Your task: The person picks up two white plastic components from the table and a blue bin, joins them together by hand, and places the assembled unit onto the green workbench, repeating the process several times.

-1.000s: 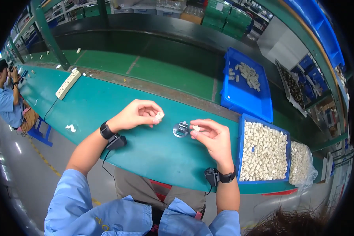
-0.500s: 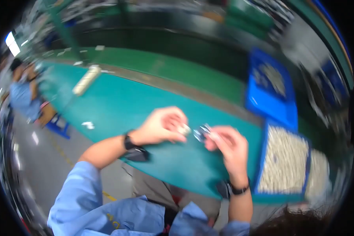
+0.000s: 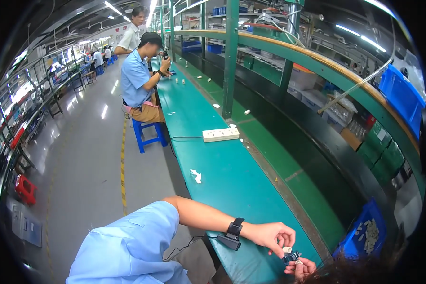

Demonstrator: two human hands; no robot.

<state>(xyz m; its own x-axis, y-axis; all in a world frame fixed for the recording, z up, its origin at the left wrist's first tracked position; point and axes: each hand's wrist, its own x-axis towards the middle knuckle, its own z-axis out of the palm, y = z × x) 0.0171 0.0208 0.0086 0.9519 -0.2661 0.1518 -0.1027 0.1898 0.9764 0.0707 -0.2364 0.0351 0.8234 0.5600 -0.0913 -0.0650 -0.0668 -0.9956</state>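
teal counter (image 3: 232, 175) stretches away ahead, and both hands meet low at the right, over its near end. the left hand (image 3: 273, 235) is narrow, thumb and curled fingers pinching a cream cap (image 3: 287, 249); a fingertip grip seems to suit so small a part, and it leaves the cap's round end in plain sight. the right hand (image 3: 306, 268) is narrow too, its fingertips apparently closed on a pale bit (image 3: 298, 261). a dark gadget (image 3: 290, 258) sits between the hands, just below the cap, probably so that both can reach it; whether it rests on the counter or is held, i cannot tell.

the left forearm comes across from the lower edge, elbow bent, wrist fairly straight in its black band (image 3: 234, 228), fingers angled down. the right forearm is hidden, with dark hair (image 3: 359, 270) beside that hand at the lower edge.

a blue bin (image 3: 379, 222) of pale parts stands to the right, likely within easy reach. a white power strip (image 3: 221, 135) lies farther up the counter, well apart from the hands.
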